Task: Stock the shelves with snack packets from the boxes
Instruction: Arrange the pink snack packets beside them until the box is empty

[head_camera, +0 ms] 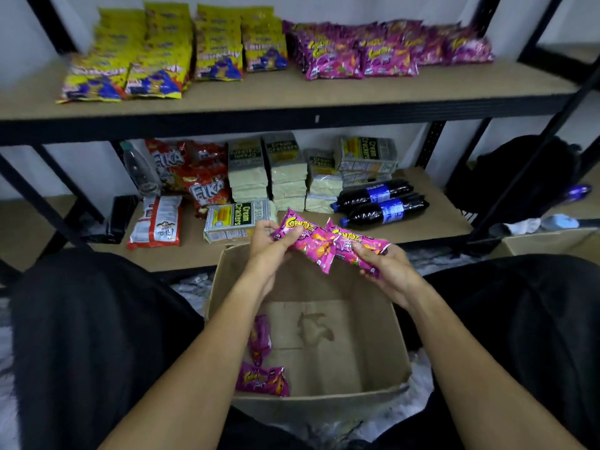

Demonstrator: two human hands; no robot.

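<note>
**Pink Cornitoz packets over the box**

Gripping one pink Cornitoz packet (302,243) in the left hand (269,246), pinching an overlapping second packet (357,246) in the right hand (389,264), above the cardboard box (373,326). Lying inside at left, two more packets (261,362), blurred, partly hidden by the forearm.

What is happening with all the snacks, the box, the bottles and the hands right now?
Left hand: gripping a pink packet.
Right hand: gripping a pink packet.
Held pink packets: two, above the box.
Cardboard box: open, nearly empty.
Pink packets in box: lying at its left side.
Pink packets on top shelf: stacked at the right.
Yellow packets: stacked on the top shelf.
Cola bottles: lying down, capped.
Cream crackers: stacked.
</note>
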